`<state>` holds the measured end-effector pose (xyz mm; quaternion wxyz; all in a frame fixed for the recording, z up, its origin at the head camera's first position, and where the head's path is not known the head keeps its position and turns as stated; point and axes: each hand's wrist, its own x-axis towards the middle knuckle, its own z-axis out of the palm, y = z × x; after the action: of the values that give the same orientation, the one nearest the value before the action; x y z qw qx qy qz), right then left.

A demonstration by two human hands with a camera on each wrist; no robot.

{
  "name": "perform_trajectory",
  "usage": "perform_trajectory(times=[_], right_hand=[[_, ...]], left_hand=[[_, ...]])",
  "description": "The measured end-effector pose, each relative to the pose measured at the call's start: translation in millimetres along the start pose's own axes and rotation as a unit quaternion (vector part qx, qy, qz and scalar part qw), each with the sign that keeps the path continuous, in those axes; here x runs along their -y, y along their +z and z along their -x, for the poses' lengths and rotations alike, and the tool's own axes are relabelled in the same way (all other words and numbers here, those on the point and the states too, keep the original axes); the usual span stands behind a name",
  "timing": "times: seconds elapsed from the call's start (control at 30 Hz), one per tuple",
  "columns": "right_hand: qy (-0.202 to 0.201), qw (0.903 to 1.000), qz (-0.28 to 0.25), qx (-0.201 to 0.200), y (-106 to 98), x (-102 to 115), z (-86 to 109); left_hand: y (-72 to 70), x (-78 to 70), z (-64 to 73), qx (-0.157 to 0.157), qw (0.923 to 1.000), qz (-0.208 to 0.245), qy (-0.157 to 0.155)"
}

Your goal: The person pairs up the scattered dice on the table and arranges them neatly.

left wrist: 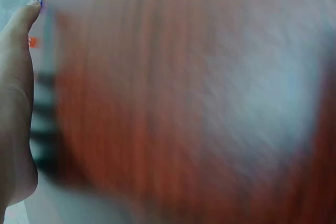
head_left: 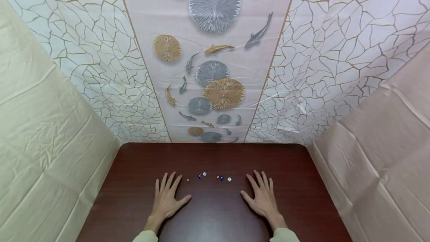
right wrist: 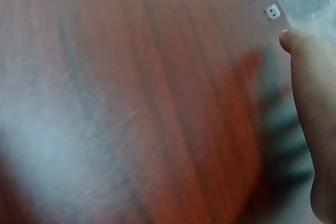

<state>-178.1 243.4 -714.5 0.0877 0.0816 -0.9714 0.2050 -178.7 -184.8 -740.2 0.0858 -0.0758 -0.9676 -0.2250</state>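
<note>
My left hand (head_left: 166, 199) and right hand (head_left: 263, 199) both lie spread on the tabletop (head_left: 211, 212), holding nothing, with six small dice (head_left: 221, 178) in a loose row between them, so I judge that light, unhurried fingertip touches would disturb neighbouring ones least.

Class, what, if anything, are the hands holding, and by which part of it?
Nothing is held: the left hand and right hand are spread wide, and the dice lie between them, untouched.
</note>
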Motion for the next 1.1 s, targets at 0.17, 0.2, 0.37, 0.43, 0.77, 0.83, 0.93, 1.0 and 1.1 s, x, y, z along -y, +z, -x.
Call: perform_trajectory(times=[0.17, 0.2, 0.37, 0.43, 0.77, 0.83, 0.93, 1.0, 1.1], right_hand=[[-0.017, 0.9995, -0.019, -0.016, 0, 9, -7.0], [-0.023, 0.9993, -0.02, -0.021, 0, 11, -8.0], [-0.044, 0.9977, -0.035, -0.038, 1, 22, -13.3], [-0.045, 0.9974, -0.044, -0.035, 2, 26, -15.7], [-0.04, 0.9961, -0.075, -0.022, 9, 43, -25.6], [-0.041, 0.9954, -0.083, -0.024, 10, 46, -26.7], [-0.046, 0.9937, -0.097, -0.031, 12, 50, -28.3], [-0.049, 0.9933, -0.098, -0.038, 13, 52, -29.7], [-0.051, 0.992, -0.107, -0.044, 15, 53, -31.7]], left_hand=[[-1.5, -15.8, -12.3, 0.01, 0.9998, 0.015, 0.006], [-1.1, -18.8, -14.6, 0.009, 0.9998, 0.016, 0.01], [2.2, -32.5, -25.6, 0.004, 0.9991, 0.03, 0.029], [3.7, -37.4, -29.6, -0.002, 0.9987, 0.032, 0.039], [12.9, -58.7, -46.1, -0.004, 0.9969, 0.042, 0.066], [15.2, -61.7, -48.9, -0.009, 0.9966, 0.039, 0.072], [18.6, -65.5, -52.7, -0.017, 0.9964, 0.03, 0.078], [20.4, -67.6, -55.0, -0.023, 0.9962, 0.029, 0.079], [21.7, -70.3, -58.0, -0.022, 0.9963, 0.032, 0.076]])
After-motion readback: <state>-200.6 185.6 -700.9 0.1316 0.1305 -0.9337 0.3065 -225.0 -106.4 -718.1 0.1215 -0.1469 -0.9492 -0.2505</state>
